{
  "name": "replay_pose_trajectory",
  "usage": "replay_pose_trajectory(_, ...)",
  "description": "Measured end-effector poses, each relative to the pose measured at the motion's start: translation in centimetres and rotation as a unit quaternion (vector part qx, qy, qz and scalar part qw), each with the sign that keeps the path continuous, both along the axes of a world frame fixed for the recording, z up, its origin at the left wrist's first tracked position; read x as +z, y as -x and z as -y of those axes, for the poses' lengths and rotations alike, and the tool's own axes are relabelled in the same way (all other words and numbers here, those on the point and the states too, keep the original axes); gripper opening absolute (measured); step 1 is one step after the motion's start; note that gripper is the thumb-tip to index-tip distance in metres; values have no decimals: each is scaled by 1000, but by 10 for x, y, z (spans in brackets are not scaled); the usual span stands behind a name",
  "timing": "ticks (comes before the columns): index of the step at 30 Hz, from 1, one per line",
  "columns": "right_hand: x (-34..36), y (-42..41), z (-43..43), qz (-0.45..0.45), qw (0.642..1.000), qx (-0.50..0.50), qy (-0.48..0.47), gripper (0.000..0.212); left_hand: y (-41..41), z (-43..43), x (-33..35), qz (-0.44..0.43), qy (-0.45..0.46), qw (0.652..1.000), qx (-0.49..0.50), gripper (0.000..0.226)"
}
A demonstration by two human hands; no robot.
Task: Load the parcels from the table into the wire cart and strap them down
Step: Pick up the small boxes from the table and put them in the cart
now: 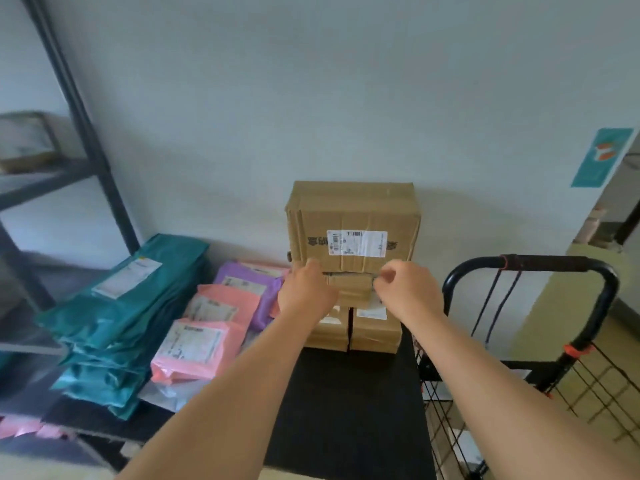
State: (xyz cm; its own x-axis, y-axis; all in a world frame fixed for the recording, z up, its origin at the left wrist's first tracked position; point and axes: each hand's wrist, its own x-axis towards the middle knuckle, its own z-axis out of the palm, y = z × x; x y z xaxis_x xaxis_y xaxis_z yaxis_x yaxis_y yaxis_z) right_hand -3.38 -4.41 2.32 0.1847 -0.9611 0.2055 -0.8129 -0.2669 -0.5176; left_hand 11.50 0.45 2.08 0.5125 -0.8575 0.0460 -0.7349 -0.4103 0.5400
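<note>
Up against the wall on the black table [346, 393]: a stack of cardboard parcels. Got the big box [353, 209] with a white label [356, 242] on top, a small box [349, 285] right under it, and two lower boxes [375, 332] side by side at the bottom. Got both arms stretched out to it: left hand [304, 289] at the big box's lower left corner, fingertips tucked out of sight at the bottom edge; right hand [405, 292] at the lower right, fingers curled, just beside the small box's end. Can't tell if either one actually grips anything, tbh. Left of the stack: purple mailer [256, 282], pink mailers [194, 348], pile of teal mailers [121, 306]. Off to the right, just beside the table: wire cart [588, 386], with black cords [498, 299] hanging from its handle [530, 263].
</note>
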Motion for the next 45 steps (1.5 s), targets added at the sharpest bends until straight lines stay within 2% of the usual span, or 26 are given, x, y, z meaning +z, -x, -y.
replay_pose_trajectory(4,19,-24,36,61,994,-61,71,31,-41,39,23,2,48,999,10,49)
replay_pose_trajectory(7,34,-35,60,77,983,-112,122,37,-66,64,37,4,94,995,18,63)
replay_pose_trajectory(11,41,-40,81,87,970,-170,153,59,-82,95,47,27,124,992,-9,81)
replay_pose_trajectory(16,31,-32,101,108,977,-175,59,95,-86,126,44,-85,112,990,17,100)
replay_pose_trajectory(22,14,-25,128,183,968,-169,-45,107,-103,143,18,-221,141,962,78,116)
replay_pose_trajectory(27,-2,-30,145,228,956,-165,-85,97,-113,155,2,-283,174,936,114,114)
replay_pose_trajectory(29,-9,-32,149,233,955,-164,-87,93,-113,158,-3,-301,168,930,124,101)
replay_pose_trajectory(32,-14,-32,153,241,951,-169,-94,86,-112,158,-15,-274,108,948,117,69)
replay_pose_trajectory(35,-16,-31,156,237,950,-178,-93,75,-111,159,-26,-268,84,953,113,56)
replay_pose_trajectory(40,-9,-31,160,235,952,-178,-84,53,-112,161,-30,-268,114,949,116,59)
replay_pose_trajectory(45,1,-32,160,253,948,-183,-69,41,-117,158,-23,-261,159,944,121,57)
